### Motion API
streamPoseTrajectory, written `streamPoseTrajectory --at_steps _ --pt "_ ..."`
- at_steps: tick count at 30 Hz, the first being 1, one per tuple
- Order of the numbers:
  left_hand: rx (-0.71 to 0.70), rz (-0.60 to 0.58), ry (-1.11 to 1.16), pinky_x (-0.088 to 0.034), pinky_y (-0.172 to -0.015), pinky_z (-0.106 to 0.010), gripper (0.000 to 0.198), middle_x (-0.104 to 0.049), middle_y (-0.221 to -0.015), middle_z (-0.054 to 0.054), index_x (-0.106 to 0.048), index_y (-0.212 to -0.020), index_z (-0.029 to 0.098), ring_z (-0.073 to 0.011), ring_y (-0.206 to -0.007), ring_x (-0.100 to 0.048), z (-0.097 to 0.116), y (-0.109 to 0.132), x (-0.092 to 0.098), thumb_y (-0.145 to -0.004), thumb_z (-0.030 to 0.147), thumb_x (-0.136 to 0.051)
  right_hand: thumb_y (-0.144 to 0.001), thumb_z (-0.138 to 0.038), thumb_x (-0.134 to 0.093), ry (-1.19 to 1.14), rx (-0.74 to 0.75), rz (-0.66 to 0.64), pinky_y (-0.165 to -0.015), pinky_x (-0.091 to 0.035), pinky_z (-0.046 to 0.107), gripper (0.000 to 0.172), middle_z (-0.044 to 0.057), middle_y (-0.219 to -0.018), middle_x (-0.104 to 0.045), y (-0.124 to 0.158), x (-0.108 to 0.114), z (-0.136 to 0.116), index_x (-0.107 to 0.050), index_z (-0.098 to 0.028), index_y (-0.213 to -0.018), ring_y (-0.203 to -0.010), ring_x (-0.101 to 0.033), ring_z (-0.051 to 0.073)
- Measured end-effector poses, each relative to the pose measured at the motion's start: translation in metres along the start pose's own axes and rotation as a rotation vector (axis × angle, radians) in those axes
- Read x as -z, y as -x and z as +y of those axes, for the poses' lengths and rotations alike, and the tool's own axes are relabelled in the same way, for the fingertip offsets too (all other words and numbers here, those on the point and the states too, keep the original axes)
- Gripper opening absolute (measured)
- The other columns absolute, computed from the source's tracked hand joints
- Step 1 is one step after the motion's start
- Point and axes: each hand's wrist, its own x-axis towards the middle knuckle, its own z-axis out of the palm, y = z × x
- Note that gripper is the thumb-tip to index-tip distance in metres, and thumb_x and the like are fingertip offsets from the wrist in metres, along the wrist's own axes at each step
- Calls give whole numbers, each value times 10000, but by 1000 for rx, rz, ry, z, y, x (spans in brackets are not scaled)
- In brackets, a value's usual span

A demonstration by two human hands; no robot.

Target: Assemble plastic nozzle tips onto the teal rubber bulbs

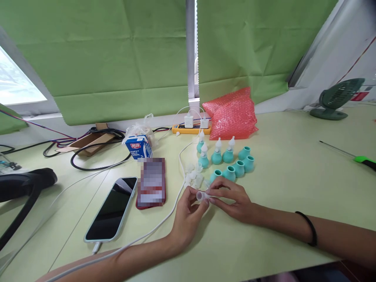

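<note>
Position of the part: the clear plastic tip [202, 195] is held just above the pale green table [288, 188], between the two hands, near the front edge and directly in front of the person. It lies roughly horizontal, with its wider open end toward the left hand [188, 215] and its narrower end toward the right hand [233, 199].

Left hand: thumb and forefinger are closed on the wider end of the tip; the remaining fingers are curled under the palm. The fingertips [196, 192] contact the rim.

Right hand: thumb and forefinger are pinched on the narrower end, with the other fingers extended and resting low over the table. A black wristband [310, 227] sits on this forearm.

Adjacent items:
- A small pile of loose clear tips [194, 177] lies just behind the left hand.
- A cluster of bare teal bulbs [239, 166] stands just behind the right hand — open necks upward.
- Further back, four teal bulbs with white tips fitted [217, 154] stand upright.
- A white cable [164, 223] passes under the left wrist.

Further away: a dark-screened phone [113, 207], a red-cased item [151, 184] beside it, a milk carton [138, 147], a yellow power strip [190, 128], red bubble wrap [232, 113], a green fan [337, 100] and a green-handled screwdriver [352, 156] — all well apart from the hands.
</note>
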Motion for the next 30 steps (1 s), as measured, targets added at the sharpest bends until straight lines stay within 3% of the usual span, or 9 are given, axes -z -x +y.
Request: streamPoseTrajectory --at_steps 5,13,18,30 --pt "42 -4 30 -438 -673 -268 129 -526 -782 -11 -413 -780 175 -118 -738 -508 1 -1 1 -753 246 -516 -699 -72 -561 -15 40 48 -548 -454 258 221 26 -710 -539 0 -2 6 -601 -205 -872 -655 -513 119" --pt "31 -36 41 -439 -677 -280 150 -517 -795 -21 -441 -868 178 -136 -760 -510 3 0 1 -768 276 -493 -693 -121 -567 -76 -62 39 -524 -460 258 91 17 -643 -553 -3 -1 2 -592 -186 -751 -602 -517 120" --pt "22 -37 34 -434 -676 -279 172 -501 -819 -33 -446 -902 182 -141 -767 -494 3 1 1 -772 289 -483 -703 -122 -549 -88 -93 58 -511 -466 254 169 23 -671 -561 -1 -2 1 -591 -193 -851 -592 -523 118" --pt "-43 -9 -147 -400 -639 -230 161 -486 -803 -28 -476 -906 168 -130 -755 -447 3 2 2 -785 273 -462 -675 -72 -582 46 67 88 -500 -450 261 147 18 -608 -583 0 -1 3 -618 -184 -763 -562 -510 119"
